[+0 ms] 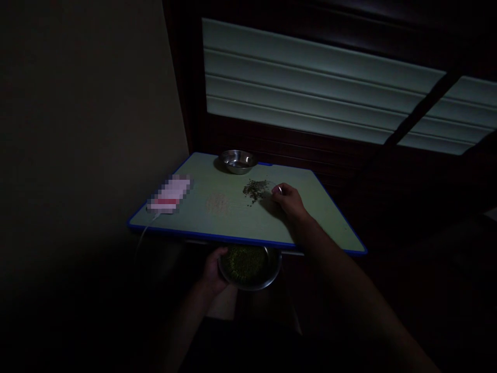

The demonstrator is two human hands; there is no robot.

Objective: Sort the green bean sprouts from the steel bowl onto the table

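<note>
Below the board's front edge, my left hand (pixel 214 271) grips the side of a metal bowl (pixel 267 282). Small green grains, perhaps mung beans (pixel 244 263), lie in that bowl. Over the board, my right hand (pixel 290 201) is closed, its fingertips together around something small and shiny that I cannot make out. Just left of those fingertips is a loose scatter of dark grains (pixel 254 190). Farther left, a thin patch of pale grains (pixel 218 204) is spread on the same pale green, blue-edged board (pixel 186 223). The dim light hides finer detail.
A second metal bowl (pixel 237 165) stands at the board's back edge. At the left lies a blurred-out phone-like object (pixel 171 194) with a white cable (pixel 143 235) hanging over the edge. Behind are a slatted window (pixel 310 88) and a wall (pixel 89 103).
</note>
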